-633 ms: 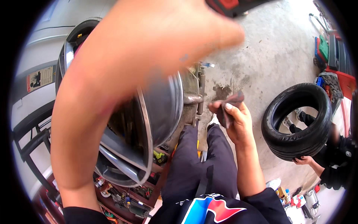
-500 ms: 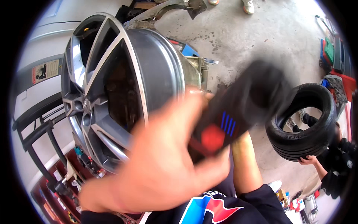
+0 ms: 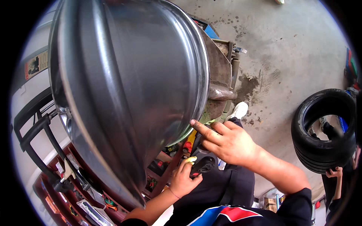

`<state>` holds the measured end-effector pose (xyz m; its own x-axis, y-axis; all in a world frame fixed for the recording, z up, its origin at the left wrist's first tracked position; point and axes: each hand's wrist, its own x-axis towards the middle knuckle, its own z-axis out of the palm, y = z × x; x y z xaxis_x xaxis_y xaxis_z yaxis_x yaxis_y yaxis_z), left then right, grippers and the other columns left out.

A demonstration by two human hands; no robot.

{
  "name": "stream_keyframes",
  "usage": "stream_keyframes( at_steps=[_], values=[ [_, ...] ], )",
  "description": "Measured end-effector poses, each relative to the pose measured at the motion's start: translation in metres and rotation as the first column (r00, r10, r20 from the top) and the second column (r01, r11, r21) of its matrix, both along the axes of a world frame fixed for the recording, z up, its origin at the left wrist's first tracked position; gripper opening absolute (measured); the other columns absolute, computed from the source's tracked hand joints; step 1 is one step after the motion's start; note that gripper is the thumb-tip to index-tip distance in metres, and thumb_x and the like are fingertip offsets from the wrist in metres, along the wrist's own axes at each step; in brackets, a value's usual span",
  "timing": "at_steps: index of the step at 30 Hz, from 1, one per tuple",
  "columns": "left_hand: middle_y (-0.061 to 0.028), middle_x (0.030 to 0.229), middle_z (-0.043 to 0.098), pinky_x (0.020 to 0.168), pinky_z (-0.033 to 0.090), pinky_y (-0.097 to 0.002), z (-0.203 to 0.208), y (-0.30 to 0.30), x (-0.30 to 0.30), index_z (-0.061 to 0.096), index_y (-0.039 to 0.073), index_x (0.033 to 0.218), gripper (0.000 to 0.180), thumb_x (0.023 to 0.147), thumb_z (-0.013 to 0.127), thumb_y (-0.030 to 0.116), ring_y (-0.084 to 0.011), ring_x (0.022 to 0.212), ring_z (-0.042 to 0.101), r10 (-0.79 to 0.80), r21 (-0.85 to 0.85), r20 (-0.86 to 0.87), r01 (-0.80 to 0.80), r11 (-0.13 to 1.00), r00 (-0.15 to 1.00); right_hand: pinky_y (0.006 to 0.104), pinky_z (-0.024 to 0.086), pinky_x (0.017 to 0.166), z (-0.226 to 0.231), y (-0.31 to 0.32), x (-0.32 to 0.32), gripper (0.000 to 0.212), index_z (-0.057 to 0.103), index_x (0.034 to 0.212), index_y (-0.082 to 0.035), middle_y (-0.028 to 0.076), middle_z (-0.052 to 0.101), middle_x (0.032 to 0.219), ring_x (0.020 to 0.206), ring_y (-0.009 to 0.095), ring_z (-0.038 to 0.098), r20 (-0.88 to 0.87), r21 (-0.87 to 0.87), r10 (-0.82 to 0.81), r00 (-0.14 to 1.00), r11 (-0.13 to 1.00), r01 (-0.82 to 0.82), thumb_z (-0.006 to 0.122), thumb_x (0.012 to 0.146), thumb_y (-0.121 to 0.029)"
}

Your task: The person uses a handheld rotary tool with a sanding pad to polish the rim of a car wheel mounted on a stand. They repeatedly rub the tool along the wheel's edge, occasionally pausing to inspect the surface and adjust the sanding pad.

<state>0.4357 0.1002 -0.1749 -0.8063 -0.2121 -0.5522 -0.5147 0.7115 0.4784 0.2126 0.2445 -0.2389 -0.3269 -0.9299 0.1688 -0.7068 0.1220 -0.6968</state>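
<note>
A large grey metal wheel rim [image 3: 147, 71] fills the left and middle, its barrel facing me. My right hand [image 3: 232, 145] reaches in from the right, index fingertip at the rim's lower right edge. Its other fingers are bent, with nothing visible in them. Below it, my left hand [image 3: 184, 180] is closed round a black hand-held device [image 3: 205, 164], partly hidden by the fingers. A small yellow patch shows at the left fingertips; I cannot make out what it is. Yellow-green colour runs along the rim's edge by my right fingertip.
Behind the rim stands a metal machine part [image 3: 220, 67]. A red tool cabinet [image 3: 68, 188] and a black tubular frame [image 3: 34, 132] are at lower left. On the right, a co-worker's hand [image 3: 335, 172] touches a black tyre [image 3: 320, 150]. A white shoe [image 3: 239, 110] is near the middle.
The black device has moved from close in front of me down beside the rim. The rim looms larger, its spokes mostly out of sight. My right hand has come to the rim's edge.
</note>
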Motion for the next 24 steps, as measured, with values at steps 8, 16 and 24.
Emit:
stream_keyframes(
  at_steps=[8,16,24],
  values=[
    [-0.0183,0.117,0.065,0.091,0.055,-0.0419,-0.013,-0.016,-0.016,0.062,0.001,0.121,0.055,0.074,0.082,0.017,-0.0382,0.105,0.067,0.056,0.098,0.065,-0.063,0.993,0.996,0.0273,0.047,0.065,-0.012,0.000,-0.055,0.046,0.069,0.127,-0.017,-0.012,0.063,0.138,0.079,0.012,0.055,-0.257,0.015,0.116,0.959,0.993,-0.116,0.072,0.083,-0.029],
    [-0.0177,0.112,0.066,0.089,0.055,-0.0414,-0.013,-0.018,-0.033,0.062,0.000,0.118,0.052,0.073,0.082,0.017,-0.0369,0.101,0.068,0.033,0.122,-0.024,-0.030,0.992,0.999,0.0342,0.057,0.070,0.003,-0.007,-0.102,0.031,0.064,0.111,-0.008,0.010,0.068,0.123,0.087,0.023,0.068,0.025,-0.029,-0.355,0.935,0.934,0.356,0.073,0.082,-0.012],
    [-0.0170,0.105,0.067,0.084,0.056,-0.0412,-0.005,-0.026,-0.039,0.061,0.001,0.115,0.049,0.073,0.083,0.016,-0.0367,0.095,0.069,0.057,0.166,-0.051,-0.048,0.985,0.997,0.0254,0.054,0.080,0.013,-0.025,-0.009,0.022,0.058,0.122,0.000,0.005,0.068,0.103,0.092,0.010,0.065,0.933,0.351,-0.196,-0.302,0.684,0.640,0.065,0.104,-0.011]
  ],
)
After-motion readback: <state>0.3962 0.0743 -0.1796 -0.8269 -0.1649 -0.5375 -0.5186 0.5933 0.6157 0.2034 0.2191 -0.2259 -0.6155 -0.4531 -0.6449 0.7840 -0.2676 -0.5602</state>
